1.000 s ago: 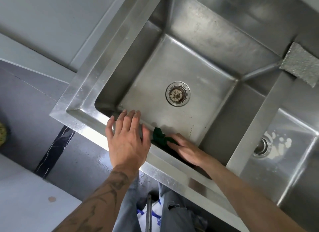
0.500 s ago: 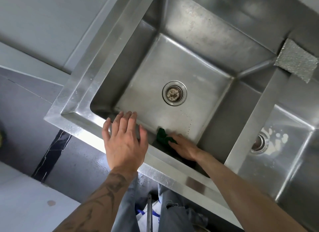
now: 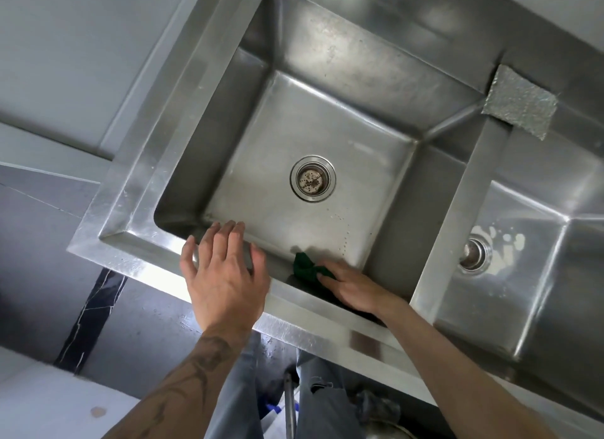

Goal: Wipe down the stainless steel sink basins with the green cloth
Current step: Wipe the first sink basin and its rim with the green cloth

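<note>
A deep stainless steel basin [image 3: 343,137] fills the middle of the view, with a round drain [image 3: 312,179] in its floor. My right hand [image 3: 354,288] reaches down inside its near wall and presses the dark green cloth [image 3: 305,267] against the steel with straight fingers. Part of the cloth is hidden under that hand and behind the front rim. My left hand [image 3: 225,272] lies flat on the front rim [image 3: 137,258], fingers spread and reaching over the edge. A second basin [image 3: 523,291] with its own drain [image 3: 474,254] lies to the right.
A steel divider [image 3: 457,216] separates the two basins. A grey scouring pad [image 3: 519,106] lies on the back ledge at the divider's far end. White suds spot the right basin's floor. Grey tiled floor and my legs show below the sink's front edge.
My right hand has slid the cloth a little rightward along the near wall. My left hand stays on the front rim. The camera has shifted slightly.
</note>
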`<control>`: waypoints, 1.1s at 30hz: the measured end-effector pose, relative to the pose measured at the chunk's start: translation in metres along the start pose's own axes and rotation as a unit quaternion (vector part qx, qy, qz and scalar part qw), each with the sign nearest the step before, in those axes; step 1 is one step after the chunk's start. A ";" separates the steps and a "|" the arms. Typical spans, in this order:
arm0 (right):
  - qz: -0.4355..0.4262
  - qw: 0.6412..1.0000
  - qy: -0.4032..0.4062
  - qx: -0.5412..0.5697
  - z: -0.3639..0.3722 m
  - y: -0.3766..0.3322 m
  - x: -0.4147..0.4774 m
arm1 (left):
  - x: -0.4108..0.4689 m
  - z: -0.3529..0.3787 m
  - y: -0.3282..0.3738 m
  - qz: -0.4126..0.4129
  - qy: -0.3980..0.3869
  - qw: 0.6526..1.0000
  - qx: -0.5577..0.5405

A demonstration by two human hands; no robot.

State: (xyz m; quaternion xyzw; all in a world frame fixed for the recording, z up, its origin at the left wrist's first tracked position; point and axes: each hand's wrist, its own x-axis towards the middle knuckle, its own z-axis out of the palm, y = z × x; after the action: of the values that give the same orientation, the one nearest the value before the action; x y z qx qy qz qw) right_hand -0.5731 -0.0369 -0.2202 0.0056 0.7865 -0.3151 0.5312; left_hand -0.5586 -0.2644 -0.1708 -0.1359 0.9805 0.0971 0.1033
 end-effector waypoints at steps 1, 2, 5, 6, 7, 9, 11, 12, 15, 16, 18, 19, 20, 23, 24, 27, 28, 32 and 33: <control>0.000 1.000 0.004 0.021 -0.002 -0.002 -0.012 | 0.000 0.000 0.000 0.001 -0.003 1.000 -0.003; 0.005 0.999 0.005 0.043 -0.004 -0.003 -0.027 | 0.000 0.000 -0.001 0.003 -0.006 1.000 -0.003; 0.000 0.994 0.020 0.111 -0.008 -0.012 -0.067 | -0.003 0.001 -0.001 0.026 -0.002 1.000 -0.002; -0.010 0.991 0.036 0.132 -0.009 -0.013 -0.073 | -0.004 0.001 -0.002 0.040 0.005 0.999 -0.002; -0.016 0.986 0.056 0.154 -0.008 -0.013 -0.075 | -0.004 0.001 -0.004 0.055 0.009 0.998 0.000; -0.012 0.975 0.096 0.201 -0.008 -0.016 -0.071 | -0.006 0.003 -0.004 0.097 0.000 0.995 -0.008; -0.006 0.959 0.135 0.249 -0.006 -0.017 -0.063 | -0.011 0.004 0.010 0.151 -0.054 0.987 -0.030; -0.011 0.949 0.157 0.272 -0.004 -0.018 -0.061 | -0.013 0.003 0.023 0.181 -0.094 0.978 -0.031; -0.023 0.913 0.214 0.347 -0.001 -0.024 -0.064 | -0.013 0.006 0.069 0.183 -0.232 0.950 -0.099; -0.023 0.900 0.227 0.371 -0.001 -0.024 -0.065 | -0.011 0.007 0.084 0.145 -0.287 0.931 -0.173; -0.018 0.866 0.256 0.428 0.000 -0.022 -0.066 | -0.008 0.013 0.109 0.051 -0.378 0.865 -0.327; -0.019 0.847 0.269 0.459 0.000 -0.020 -0.067 | -0.006 0.015 0.119 0.025 -0.396 0.841 -0.367; -0.018 0.836 0.279 0.472 0.000 -0.019 -0.070 | -0.005 0.020 0.125 0.015 -0.398 0.832 -0.386; -0.021 0.855 0.324 0.404 0.001 -0.019 -0.088 | -0.002 0.038 0.140 -0.005 -0.382 0.825 -0.417; -0.019 0.860 0.352 0.367 0.002 -0.020 -0.097 | -0.001 0.046 0.144 -0.011 -0.374 0.827 -0.419; -0.034 0.823 0.498 0.271 0.012 -0.009 -0.113 | 0.005 0.063 0.155 -0.011 -0.354 0.848 -0.393; -0.032 0.799 0.549 0.245 0.015 0.000 -0.114 | 0.008 0.069 0.159 -0.002 -0.348 0.864 -0.364; 0.014 0.738 0.649 0.182 0.021 0.031 -0.097 | 0.016 0.115 0.162 0.045 -0.365 0.898 -0.242; 0.021 0.737 0.652 0.177 0.019 0.034 -0.092 | 0.016 0.131 0.160 0.054 -0.372 0.902 -0.214</control>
State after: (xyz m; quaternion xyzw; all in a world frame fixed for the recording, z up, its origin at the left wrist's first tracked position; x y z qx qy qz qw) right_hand -0.5058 0.0107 -0.1645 0.3203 0.8699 -0.3566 -0.1161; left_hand -0.5968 -0.0890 -0.2739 -0.0556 0.8322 0.3534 0.4237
